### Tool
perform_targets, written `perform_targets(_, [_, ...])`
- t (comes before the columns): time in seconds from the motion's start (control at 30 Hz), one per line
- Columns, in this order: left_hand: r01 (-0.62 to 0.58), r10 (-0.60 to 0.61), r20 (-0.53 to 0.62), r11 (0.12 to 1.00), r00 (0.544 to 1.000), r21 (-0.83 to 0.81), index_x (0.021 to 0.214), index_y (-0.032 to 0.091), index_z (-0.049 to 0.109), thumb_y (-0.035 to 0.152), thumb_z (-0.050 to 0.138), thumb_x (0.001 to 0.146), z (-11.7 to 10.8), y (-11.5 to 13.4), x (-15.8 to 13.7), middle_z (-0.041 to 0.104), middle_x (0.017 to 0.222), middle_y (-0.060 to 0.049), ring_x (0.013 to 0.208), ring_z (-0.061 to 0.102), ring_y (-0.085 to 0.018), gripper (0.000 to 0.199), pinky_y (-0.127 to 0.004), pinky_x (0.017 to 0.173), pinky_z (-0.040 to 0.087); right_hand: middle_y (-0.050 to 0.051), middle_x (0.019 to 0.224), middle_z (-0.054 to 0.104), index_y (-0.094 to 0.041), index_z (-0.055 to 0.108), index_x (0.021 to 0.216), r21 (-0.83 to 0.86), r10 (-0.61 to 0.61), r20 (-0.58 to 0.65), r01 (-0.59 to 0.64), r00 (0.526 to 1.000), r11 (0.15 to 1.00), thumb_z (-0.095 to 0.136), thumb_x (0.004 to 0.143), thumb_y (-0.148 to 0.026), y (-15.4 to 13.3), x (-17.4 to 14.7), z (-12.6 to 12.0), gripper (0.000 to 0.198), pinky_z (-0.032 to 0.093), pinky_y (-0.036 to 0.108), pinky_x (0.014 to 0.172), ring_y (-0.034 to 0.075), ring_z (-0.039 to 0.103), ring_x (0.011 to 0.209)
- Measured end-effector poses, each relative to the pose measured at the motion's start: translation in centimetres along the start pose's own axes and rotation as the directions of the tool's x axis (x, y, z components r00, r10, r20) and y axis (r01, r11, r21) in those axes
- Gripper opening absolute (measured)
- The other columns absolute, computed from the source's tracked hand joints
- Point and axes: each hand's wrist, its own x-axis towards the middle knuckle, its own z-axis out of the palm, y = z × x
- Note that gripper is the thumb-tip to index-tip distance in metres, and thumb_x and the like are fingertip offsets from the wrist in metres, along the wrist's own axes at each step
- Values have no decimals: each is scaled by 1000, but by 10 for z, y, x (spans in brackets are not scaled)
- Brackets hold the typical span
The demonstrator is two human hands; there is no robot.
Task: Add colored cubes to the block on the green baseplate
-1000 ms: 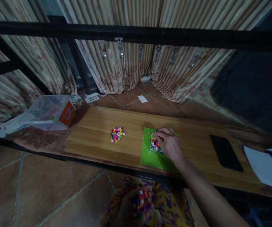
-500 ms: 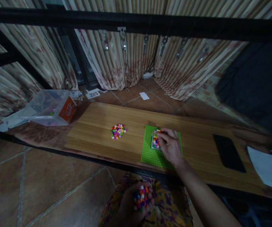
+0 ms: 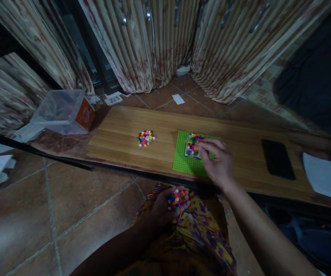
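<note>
Striped curtains (image 3: 154, 38) hang behind a low wooden table (image 3: 119, 138), tiled floor below, light's dim. On the table I see a green baseplate (image 3: 182, 163) w/ a block of small coloured bricks (image 3: 192, 145) pressed onto its far part, roughly a square patch. Most of the plate's near side and left strip are bare studs.

My right hand (image 3: 218, 163) rests over the plate, fingers (image 3: 208, 147) curled down and touching the right edge of the brick patch. Can't tell if there's a brick pinched between the tips; too dark and too small.

My left hand (image 3: 165, 205) sits low over my lap, cupped palm-up, holding a handful of loose bricks (image 3: 176, 198), fingers closed loosely around them.

Progress, as I judge it: one patch is laid, maybe a quarter of the plate covered, so early-to-mid. Left to place: the handful in my left hand, plus a small pile of bricks (image 3: 146, 138) lying on the table well left of the plate, untouched.

Elsewhere: a clear plastic tub (image 3: 59, 111) w/ an orange label at the table's left end, a black phone (image 3: 277, 158) to the right of the plate, white paper (image 3: 323, 180) at far right.
</note>
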Motion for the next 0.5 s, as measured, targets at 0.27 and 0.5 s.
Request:
perform_targets(0.27, [53,-53,0,996,999,-69,87,13,58,18,53,80,4,-4,7,64,79,-2,70,59,-12,10,-31,86,43,6,100,62,-28,64,111,97,40,500,-102,865,990,53,89,-27,-26,-100,-11,25,50,36,80,21,57,95])
perform_targets(0.5, [107,-107,-19,994,994,-31,91,14,60,19,55,79,4,-3,5,63,78,-2,68,58,-10,14,-24,73,43,7,99,60,-26,63,108,-20,93,461,-95,882,995,54,86,-24,-19,-116,0,24,49,39,79,24,55,94])
